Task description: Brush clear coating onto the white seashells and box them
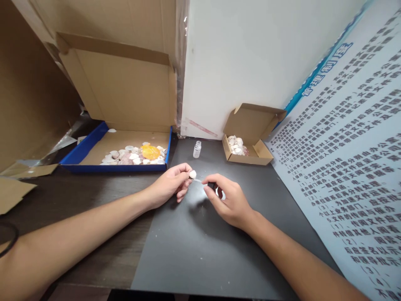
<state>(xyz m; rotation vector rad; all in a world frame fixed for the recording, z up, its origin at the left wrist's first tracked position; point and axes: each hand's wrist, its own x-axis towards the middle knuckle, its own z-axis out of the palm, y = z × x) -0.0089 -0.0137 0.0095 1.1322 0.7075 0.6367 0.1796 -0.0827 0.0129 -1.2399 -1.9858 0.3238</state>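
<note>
Between the fingertips of my left hand (171, 184) is a small white seashell (192, 174). My right hand (231, 201) pinches a black cap (211, 185) from which a thin, pale stem (197, 180) reaches left, its tip close beside the shell. Whether tip and shell touch I cannot tell. Beyond both hands, a small clear bottle (196, 150) stands upright with no cap on its neck.
At the back left lies an open blue-edged cardboard box (112, 168) with many shells and an orange item (151, 152). A smaller open box (250, 159) of shells sits back right. A printed sheet (344, 125) borders the right side; a black mat (178, 251) covers the table.
</note>
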